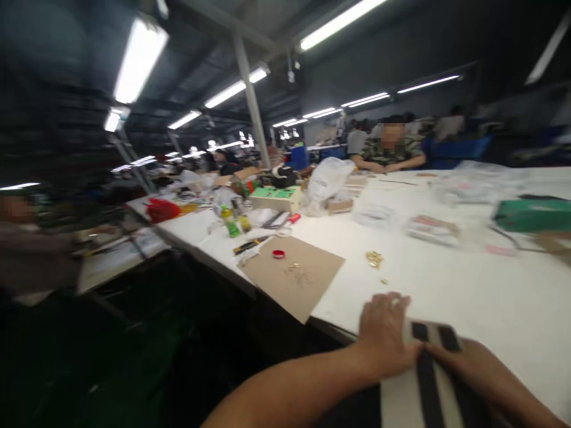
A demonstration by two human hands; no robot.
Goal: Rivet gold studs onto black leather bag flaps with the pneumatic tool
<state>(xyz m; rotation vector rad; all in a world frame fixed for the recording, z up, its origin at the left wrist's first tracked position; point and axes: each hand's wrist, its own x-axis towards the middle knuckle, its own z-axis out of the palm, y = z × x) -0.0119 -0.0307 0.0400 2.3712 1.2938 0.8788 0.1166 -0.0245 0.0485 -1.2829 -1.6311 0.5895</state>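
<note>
The striped piece [430, 383] was at the near edge of the table [450, 276]. My left hand [384, 333] had its fingers stretched, with the thumb on this piece; my right hand [475, 365] touched it also, but its fingers were hidden, so I could not tell its grip.

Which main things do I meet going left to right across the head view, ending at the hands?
Red bundle → green bottle → red ring → left hand → right hand; both hands touch the striped item.

a green bottle [230, 222] stands left of a white plastic bag [328, 179].
</note>
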